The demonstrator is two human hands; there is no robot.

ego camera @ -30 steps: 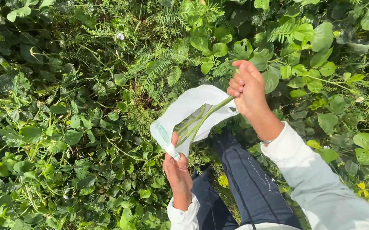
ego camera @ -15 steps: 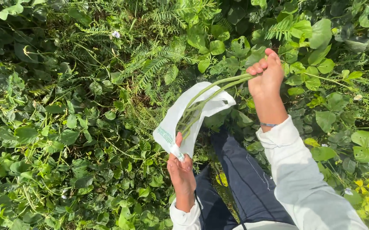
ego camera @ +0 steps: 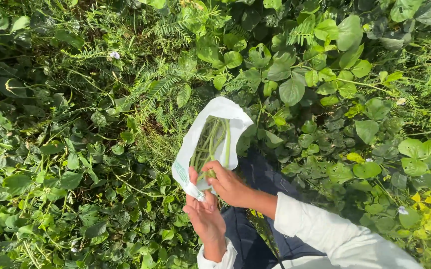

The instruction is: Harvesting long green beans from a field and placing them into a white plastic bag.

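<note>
A white plastic bag (ego camera: 219, 110) hangs open over the plants, with long green bean pods (ego camera: 211, 142) lying inside it. My left hand (ego camera: 204, 217) pinches the bag's near edge from below. At the bag's mouth my right hand (ego camera: 228, 184) is closed around the near ends of the pods, inside the opening. Both arms wear white sleeves (ego camera: 325, 231).
Dense green leafy vines (ego camera: 76, 164) and feathery fronds (ego camera: 158, 84) cover the ground all around. Broad bean leaves (ego camera: 295, 89) grow behind the bag. My dark blue trouser leg (ego camera: 260, 174) lies under the hands. Yellowed leaves (ego camera: 427, 204) lie at the right.
My right hand came down from the plants at the upper right to the bag's mouth, bringing the long pods fully inside the bag. The left hand kept its hold on the bag.
</note>
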